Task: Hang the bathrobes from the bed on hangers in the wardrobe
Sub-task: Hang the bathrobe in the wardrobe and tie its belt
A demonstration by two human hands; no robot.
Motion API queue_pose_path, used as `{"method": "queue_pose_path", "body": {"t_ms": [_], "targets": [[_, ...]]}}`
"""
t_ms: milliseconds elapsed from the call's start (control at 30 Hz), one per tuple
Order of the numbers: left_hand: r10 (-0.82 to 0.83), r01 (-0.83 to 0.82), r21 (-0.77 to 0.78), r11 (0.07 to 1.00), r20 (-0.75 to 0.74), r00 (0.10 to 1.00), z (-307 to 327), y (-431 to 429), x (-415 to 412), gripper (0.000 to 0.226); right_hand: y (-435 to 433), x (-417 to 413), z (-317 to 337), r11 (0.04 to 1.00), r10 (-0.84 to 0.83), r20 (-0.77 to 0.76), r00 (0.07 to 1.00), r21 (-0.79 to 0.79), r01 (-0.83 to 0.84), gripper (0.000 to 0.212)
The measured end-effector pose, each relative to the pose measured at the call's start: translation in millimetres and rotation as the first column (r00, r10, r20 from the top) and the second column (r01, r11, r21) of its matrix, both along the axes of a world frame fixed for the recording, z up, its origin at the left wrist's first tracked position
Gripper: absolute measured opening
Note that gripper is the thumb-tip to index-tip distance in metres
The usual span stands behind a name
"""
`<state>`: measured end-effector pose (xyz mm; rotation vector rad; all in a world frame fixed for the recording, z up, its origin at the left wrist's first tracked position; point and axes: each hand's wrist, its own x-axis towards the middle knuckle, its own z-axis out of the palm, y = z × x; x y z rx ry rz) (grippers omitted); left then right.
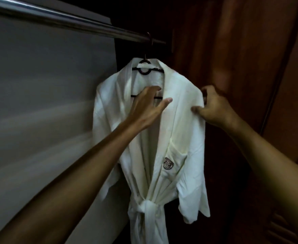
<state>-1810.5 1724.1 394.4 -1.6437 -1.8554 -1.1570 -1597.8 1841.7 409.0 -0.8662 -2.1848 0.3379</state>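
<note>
Head view: bathrobe [179, 138] on hanger [144, 70] under wardrobe rail [74, 22]; left hand [144, 106] spread open at collar, empty; right hand [213, 108] pinching shoulder fabric. Risk of tugging shoulder off hanger sideways.

One white bathrobe [179, 131] hangs full-length on a dark hanger [144, 70], front facing the camera. The hanger's hook sits over the metal rail [74, 20] of the wardrobe, near the rail's right end. The collar lies open over the hanger's shoulders. The belt [149, 206] is knotted at the waist. A dark emblem [168, 163] marks the chest pocket.
</note>
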Motion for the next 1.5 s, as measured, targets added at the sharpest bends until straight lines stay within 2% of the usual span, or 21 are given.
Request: {"method": "queue_pose_path", "body": {"t_ms": [100, 167, 200, 267, 333, 367, 433, 567, 667, 700, 833, 900, 967, 1100, 1233, 1400, 1500], "targets": [[0.096, -0.1, -0.045, 0.994, -0.09, 0.991, -6, 10, 10, 0.054, 3, 14, -10, 0.996, -0.087, 0.107, 0.99, 0.029, 0.084, 0.032], [0.056, -0.056, 0.004, 0.998, 0.021, 0.998, -6, 13, 6, 0.044, 3, 22, -8, 0.996, -0.07, 0.116, 0.991, 0.067, 0.063, 0.028], [0.039, -0.041, 0.018, 0.999, 0.082, 0.996, -5, 12, 3, 0.043, 1, 26, -6, 0.998, -0.033, 0.08, 0.996, 0.059, 0.029, 0.027], [0.025, -0.029, 0.024, 0.999, 0.136, 0.99, 0, 10, -4, 0.045, -2, 30, -4, 0.994, 0.11, -0.108, 0.988, -0.005, -0.111, 0.027], [0.045, -0.048, 0.02, 0.999, 0.115, 0.992, 5, 7, -7, 0.045, -5, 27, -9, 0.981, 0.186, -0.285, 0.94, -0.003, -0.195, 0.027], [0.055, -0.056, 0.017, 0.998, 0.096, 0.994, 7, 6, -7, 0.045, -5, 24, -15, 0.985, 0.169, -0.302, 0.938, 0.013, -0.173, 0.026], [0.068, -0.068, 0.008, 0.998, 0.074, 0.995, 8, 7, -10, 0.045, -4, 15, -31, 0.994, 0.104, -0.252, 0.962, -0.014, -0.111, 0.026], [0.065, -0.065, -0.005, 0.998, 0.105, 0.992, 5, 5, -12, 0.032, -9, 12, -54, 0.974, 0.08, -0.189, 0.979, -0.195, -0.117, 0.051], [0.026, -0.025, -0.008, 1.0, 0.14, 0.99, -3, -6, -5, 0.018, -18, 20, -63, 0.985, 0.041, -0.108, 0.993, -0.165, -0.059, 0.059], [0.017, -0.015, -0.015, 1.0, 0.166, 0.986, -8, -11, -4, 0.019, -22, 22, -67, 0.987, 0.031, -0.081, 0.996, -0.157, -0.043, 0.061], [-0.025, 0.024, 0.007, 1.0, 0.248, 0.969, -35, -37, 7, 0.053, -39, 32, -97, 0.978, 0.037, -0.025, 0.999, -0.206, -0.042, 0.07], [-0.019, 0.011, 0.034, 0.999, 0.238, 0.971, -54, -51, 15, 0.053, -48, 40, -116, 0.968, 0.049, -0.031, 0.998, -0.243, -0.055, 0.072], [-0.015, 0.005, 0.045, 0.999, 0.231, 0.973, -76, -63, 25, 0.043, -57, 50, -137, 0.961, 0.029, -0.011, 1.0, -0.276, -0.031, 0.071], [-0.05, 0.065, -0.043, 0.997, 0.293, 0.955, -121, -82, 52, 0.032, -77, 79, -173, 0.92, -0.018, 0.018, 1.0, -0.39, 0.023, 0.065], [-0.097, 0.127, -0.067, 0.99, 0.342, 0.935, -152, -94, 89, 0.024, -109, 130, -200, 0.873, -0.082, -0.063, 0.995, -0.485, 0.041, 0.05], [-0.226, 0.304, -0.13, 0.944, 0.416, 0.881, -188, -95, 161, 0.02, -146, 221, -231, 0.834, -0.204, -0.041, 0.978, -0.53, 0.152, 0.041], [-0.31, 0.438, -0.192, 0.878, 0.468, 0.827, -213, -93, 221, 0.018, -175, 289, -245, 0.805, -0.308, -0.022, 0.951, -0.539, 0.248, 0.036]]}}
